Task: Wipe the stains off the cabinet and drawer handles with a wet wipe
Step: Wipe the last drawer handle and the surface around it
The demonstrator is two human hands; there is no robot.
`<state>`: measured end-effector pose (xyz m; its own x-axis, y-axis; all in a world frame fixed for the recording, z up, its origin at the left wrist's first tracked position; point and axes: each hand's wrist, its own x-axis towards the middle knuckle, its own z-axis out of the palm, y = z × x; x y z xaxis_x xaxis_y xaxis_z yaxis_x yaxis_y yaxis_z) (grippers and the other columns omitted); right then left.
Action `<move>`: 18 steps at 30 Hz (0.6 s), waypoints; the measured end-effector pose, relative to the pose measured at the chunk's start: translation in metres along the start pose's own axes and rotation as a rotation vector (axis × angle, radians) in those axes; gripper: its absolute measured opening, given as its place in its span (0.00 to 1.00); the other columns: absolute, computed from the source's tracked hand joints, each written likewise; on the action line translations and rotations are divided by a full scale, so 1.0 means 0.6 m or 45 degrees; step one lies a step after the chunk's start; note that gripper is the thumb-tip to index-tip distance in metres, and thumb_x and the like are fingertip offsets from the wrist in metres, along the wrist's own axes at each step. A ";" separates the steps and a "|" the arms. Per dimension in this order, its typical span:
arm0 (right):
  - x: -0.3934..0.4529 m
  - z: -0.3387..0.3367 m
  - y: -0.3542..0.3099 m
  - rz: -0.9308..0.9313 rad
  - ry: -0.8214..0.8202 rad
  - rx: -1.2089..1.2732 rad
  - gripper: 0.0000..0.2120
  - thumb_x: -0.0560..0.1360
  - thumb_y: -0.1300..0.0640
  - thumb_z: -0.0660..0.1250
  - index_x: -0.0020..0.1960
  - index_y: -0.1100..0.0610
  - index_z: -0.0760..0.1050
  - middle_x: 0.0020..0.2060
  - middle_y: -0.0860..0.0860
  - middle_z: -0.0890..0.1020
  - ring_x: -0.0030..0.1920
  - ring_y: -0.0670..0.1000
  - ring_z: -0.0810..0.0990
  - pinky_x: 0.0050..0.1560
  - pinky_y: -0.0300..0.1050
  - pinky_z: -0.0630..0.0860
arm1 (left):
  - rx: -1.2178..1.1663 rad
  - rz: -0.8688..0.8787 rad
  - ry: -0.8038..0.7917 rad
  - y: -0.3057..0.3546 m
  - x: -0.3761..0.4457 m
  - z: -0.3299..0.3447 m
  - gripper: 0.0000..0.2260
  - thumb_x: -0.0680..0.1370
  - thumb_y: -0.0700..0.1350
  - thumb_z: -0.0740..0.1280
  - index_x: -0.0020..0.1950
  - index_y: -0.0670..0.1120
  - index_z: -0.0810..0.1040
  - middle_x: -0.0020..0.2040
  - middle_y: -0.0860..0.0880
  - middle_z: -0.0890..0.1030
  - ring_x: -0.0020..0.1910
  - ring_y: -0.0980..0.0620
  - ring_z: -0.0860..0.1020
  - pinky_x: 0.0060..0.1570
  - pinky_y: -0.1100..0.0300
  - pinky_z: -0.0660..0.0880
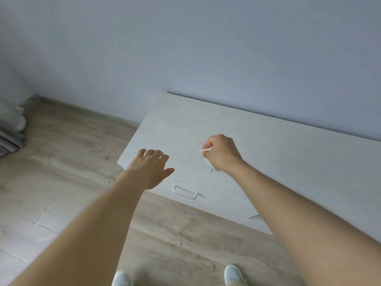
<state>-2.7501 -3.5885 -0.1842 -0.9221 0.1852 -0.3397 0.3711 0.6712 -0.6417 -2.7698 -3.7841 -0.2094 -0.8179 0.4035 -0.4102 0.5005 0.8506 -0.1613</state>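
Observation:
A low white wood-grain cabinet [268,145] stands against the wall, seen from above. One white metal drawer handle [185,192] shows on its front, just below the top's near edge. My right hand [221,153] is over the cabinet top, fisted around a crumpled white wet wipe [205,150] that pokes out by the thumb. Above the cabinet's left front corner hovers my left hand [151,168], fingers spread and holding nothing, up and to the left of the handle. The cabinet front below the handle is hidden by the steep angle.
Light wooden floor [61,153] lies to the left and in front of the cabinet. A grey curtain and white fabric [12,129] bunch at the far left by the wall. My two white shoes [234,274] stand at the bottom edge.

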 end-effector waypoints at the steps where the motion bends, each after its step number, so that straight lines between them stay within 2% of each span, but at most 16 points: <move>1: 0.001 0.023 -0.005 0.030 0.020 0.019 0.03 0.74 0.60 0.64 0.45 0.57 0.77 0.43 0.52 0.79 0.36 0.55 0.77 0.39 0.41 0.72 | 0.000 0.018 0.027 -0.022 0.005 0.007 0.24 0.83 0.59 0.48 0.76 0.49 0.59 0.75 0.50 0.61 0.73 0.51 0.58 0.73 0.53 0.50; 5: -0.010 0.117 -0.015 0.164 0.081 0.142 0.05 0.73 0.61 0.66 0.48 0.57 0.78 0.44 0.50 0.77 0.44 0.55 0.79 0.36 0.39 0.72 | -0.015 0.157 0.059 -0.087 0.003 0.077 0.24 0.83 0.58 0.49 0.76 0.49 0.57 0.76 0.50 0.58 0.74 0.51 0.56 0.73 0.53 0.48; 9: -0.031 0.197 0.010 0.265 0.184 0.208 0.04 0.73 0.59 0.67 0.47 0.55 0.79 0.45 0.48 0.78 0.47 0.50 0.77 0.44 0.39 0.70 | 0.037 0.265 0.094 -0.117 -0.003 0.169 0.25 0.83 0.57 0.50 0.77 0.47 0.52 0.77 0.49 0.52 0.75 0.50 0.53 0.73 0.53 0.47; 14: -0.063 0.280 0.087 0.378 0.251 0.270 0.03 0.73 0.60 0.66 0.44 0.54 0.78 0.42 0.46 0.77 0.44 0.48 0.76 0.42 0.38 0.70 | 0.034 0.355 0.164 -0.083 0.012 0.258 0.28 0.83 0.57 0.50 0.78 0.46 0.46 0.78 0.48 0.46 0.76 0.50 0.48 0.74 0.52 0.45; 18: -0.052 0.357 0.177 0.417 0.391 0.335 0.06 0.72 0.61 0.66 0.48 0.55 0.80 0.42 0.45 0.77 0.44 0.47 0.74 0.41 0.38 0.70 | 0.065 0.381 0.384 -0.046 0.052 0.359 0.29 0.83 0.56 0.51 0.78 0.46 0.44 0.78 0.49 0.44 0.76 0.50 0.46 0.73 0.52 0.43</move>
<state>-2.6584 -3.6769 -0.3888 -0.7276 0.5842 -0.3595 0.6243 0.3469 -0.6999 -2.7481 -3.8674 -0.4113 -0.6772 0.7169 -0.1656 0.7355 0.6665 -0.1222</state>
